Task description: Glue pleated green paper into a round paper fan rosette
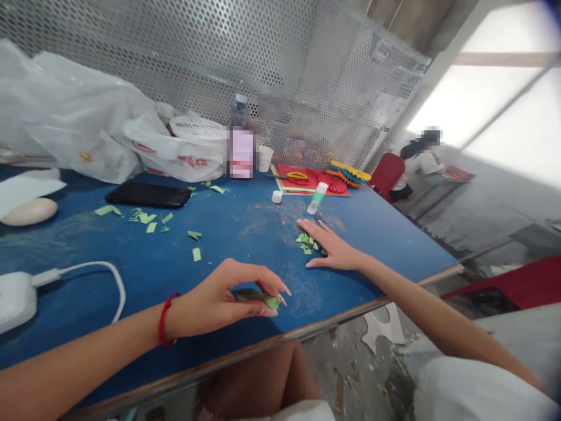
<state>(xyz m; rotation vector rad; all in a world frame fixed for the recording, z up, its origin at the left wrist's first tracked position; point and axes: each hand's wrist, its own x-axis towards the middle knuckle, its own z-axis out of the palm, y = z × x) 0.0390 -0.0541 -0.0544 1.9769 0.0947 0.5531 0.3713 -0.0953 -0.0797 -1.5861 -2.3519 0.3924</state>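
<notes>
My left hand (223,298), with a red cord bracelet on its wrist, pinches a rolled strip of green paper (256,299) between thumb and fingertips, just above the blue table (245,234). My right hand (331,248) rests palm down on the tabletop, fingers spread and empty. Small green paper scraps (307,242) lie against its fingers. A white glue stick (317,197) stands beyond it, with a small white cap (276,197) to its left. More green scraps (146,218) are scattered at the left.
At the far edge lie red paper (302,186), yellow-handled scissors (297,175) and a folded paper fan (348,174). A bottle (241,137), plastic bags (175,152), a black phone (148,194) and a white charger (15,301) surround them. A seated person (421,166) is beyond the perforated metal screen (175,52).
</notes>
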